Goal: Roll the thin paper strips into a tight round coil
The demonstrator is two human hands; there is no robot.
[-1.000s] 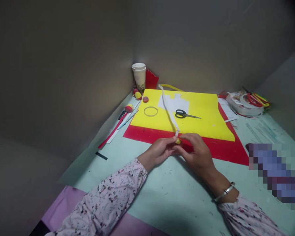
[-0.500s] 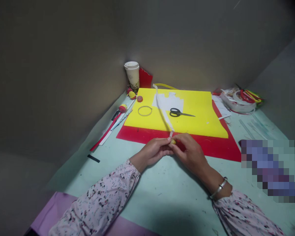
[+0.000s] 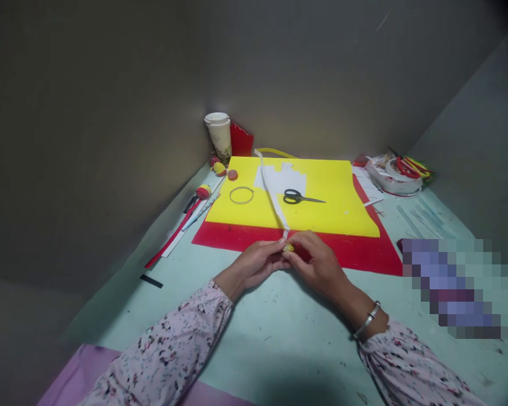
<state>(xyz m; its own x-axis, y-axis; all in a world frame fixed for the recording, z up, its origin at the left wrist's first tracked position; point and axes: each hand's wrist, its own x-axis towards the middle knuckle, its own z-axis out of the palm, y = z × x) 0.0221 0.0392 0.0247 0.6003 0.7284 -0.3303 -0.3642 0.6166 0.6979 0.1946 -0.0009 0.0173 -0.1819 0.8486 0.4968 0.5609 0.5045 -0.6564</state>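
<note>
My left hand point(image 3: 258, 262) is closed, its thumb and fingers pinching the near end of a long, narrow white strip point(image 3: 273, 197). The strip runs away from me over the yellow sheets. Right beside that end, a small rolled yellow piece point(image 3: 288, 247) sits between the thumb and forefinger of my right hand point(image 3: 319, 262), which is shut on it. Both hands meet at the fingertips, just above the front edge of the red sheet point(image 3: 351, 255). Whether the strip is joined to the yellow piece is hidden by my fingers.
On the yellow sheets point(image 3: 245, 213) lie black-handled scissors point(image 3: 294, 196), a thin ring point(image 3: 241, 195) and white paper point(image 3: 294, 179). A lidded paper cup point(image 3: 219, 135) stands at the back left. Red strip point(image 3: 169, 243) lies left; a plastic tub point(image 3: 395, 179) of supplies sits right.
The view has turned slightly, so everything sits a little further left. My hands keep nearly the same pinch, and a bit more of the yellow piece shows.
</note>
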